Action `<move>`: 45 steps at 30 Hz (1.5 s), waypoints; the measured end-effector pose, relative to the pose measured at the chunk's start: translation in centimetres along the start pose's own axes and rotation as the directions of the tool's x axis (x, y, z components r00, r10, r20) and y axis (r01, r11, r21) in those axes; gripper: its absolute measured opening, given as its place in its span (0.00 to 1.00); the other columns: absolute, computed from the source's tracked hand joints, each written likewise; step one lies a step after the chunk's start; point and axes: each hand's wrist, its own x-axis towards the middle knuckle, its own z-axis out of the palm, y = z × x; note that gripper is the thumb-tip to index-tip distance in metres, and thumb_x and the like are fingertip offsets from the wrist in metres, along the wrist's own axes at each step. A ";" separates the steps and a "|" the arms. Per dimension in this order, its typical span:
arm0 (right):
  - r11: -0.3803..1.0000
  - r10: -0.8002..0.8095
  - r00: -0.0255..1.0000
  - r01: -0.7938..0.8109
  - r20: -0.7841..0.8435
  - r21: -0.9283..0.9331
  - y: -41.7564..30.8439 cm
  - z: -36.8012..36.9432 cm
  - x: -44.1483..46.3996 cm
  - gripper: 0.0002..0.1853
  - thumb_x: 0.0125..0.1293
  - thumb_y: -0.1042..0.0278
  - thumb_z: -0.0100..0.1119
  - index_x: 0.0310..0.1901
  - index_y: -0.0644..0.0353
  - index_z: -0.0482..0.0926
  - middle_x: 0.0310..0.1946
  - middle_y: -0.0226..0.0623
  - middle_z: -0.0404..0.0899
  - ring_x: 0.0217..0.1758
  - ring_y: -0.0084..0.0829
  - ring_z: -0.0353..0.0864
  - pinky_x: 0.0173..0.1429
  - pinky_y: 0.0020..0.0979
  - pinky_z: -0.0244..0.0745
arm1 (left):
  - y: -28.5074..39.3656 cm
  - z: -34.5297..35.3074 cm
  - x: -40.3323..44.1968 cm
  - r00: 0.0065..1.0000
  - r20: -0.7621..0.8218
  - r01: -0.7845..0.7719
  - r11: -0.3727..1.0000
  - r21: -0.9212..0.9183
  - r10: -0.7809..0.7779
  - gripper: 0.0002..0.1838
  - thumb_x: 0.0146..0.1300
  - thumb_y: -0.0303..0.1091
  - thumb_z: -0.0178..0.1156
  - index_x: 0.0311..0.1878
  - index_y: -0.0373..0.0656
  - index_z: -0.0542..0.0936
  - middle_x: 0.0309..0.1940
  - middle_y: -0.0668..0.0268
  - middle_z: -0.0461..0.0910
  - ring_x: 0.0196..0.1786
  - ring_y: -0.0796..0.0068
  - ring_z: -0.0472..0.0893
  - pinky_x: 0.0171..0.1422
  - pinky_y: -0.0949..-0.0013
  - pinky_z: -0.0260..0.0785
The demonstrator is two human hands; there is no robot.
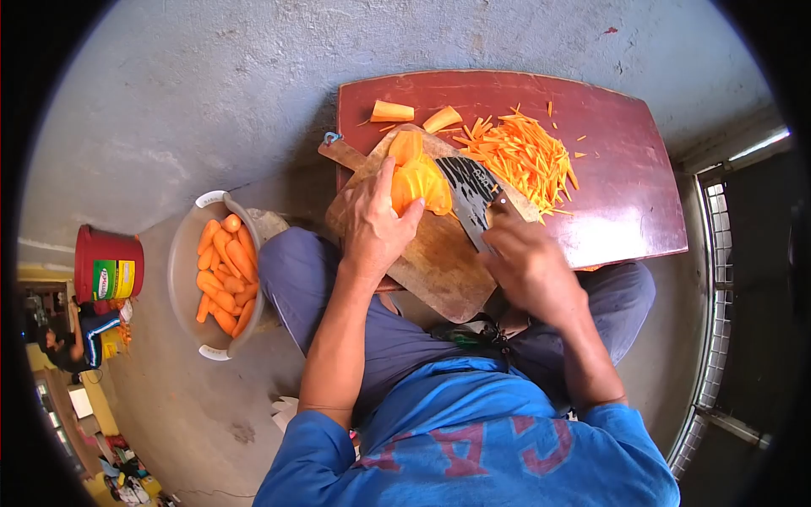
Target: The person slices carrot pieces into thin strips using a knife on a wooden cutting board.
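Observation:
My left hand presses down on a fan of thin carrot slices on a wooden cutting board, its fingers curled along their left side. My right hand, slightly blurred, grips the handle of a cleaver. The dark, wide blade lies just right of the slices, with wet streaks on it. Beyond the blade, a heap of carrot strips spreads over the board's edge and the red table. Two peeled carrot pieces rest behind the board.
A grey basin of whole peeled carrots stands on the floor at left. Farther left are a red bucket and another person. A bluish wall runs behind the table; a metal-framed door is at right.

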 end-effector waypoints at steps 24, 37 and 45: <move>0.889 0.451 0.876 -0.459 0.173 0.005 4.7 -1.2 -0.4 0.28 0.68 0.68 0.72 0.67 0.67 0.82 0.57 0.63 0.89 0.60 0.67 0.90 0.61 0.59 0.86 | 0.6 1.4 0.4 0.990 0.003 0.136 0.954 -0.266 -0.140 0.39 0.60 0.33 0.88 0.73 0.34 0.84 0.53 0.51 0.85 0.56 0.50 0.87 0.64 0.51 0.83; 0.570 0.554 0.824 -0.480 0.121 0.666 5.0 -2.5 -2.2 0.29 0.68 0.78 0.71 0.71 0.67 0.78 0.46 0.42 0.89 0.49 0.27 0.86 0.54 0.37 0.82 | -0.7 2.3 -0.1 0.979 -0.117 0.075 0.835 -0.545 -0.165 0.38 0.67 0.30 0.87 0.78 0.32 0.82 0.63 0.57 0.88 0.62 0.69 0.86 0.73 0.60 0.80; 0.653 0.545 0.827 -0.524 0.142 0.546 3.4 -1.7 -4.8 0.29 0.72 0.77 0.76 0.74 0.67 0.83 0.55 0.40 0.94 0.59 0.27 0.89 0.65 0.33 0.84 | -0.1 1.2 0.4 1.000 0.008 -0.019 0.974 -0.228 0.022 0.43 0.63 0.33 0.86 0.83 0.45 0.82 0.57 0.56 0.82 0.64 0.53 0.84 0.74 0.53 0.78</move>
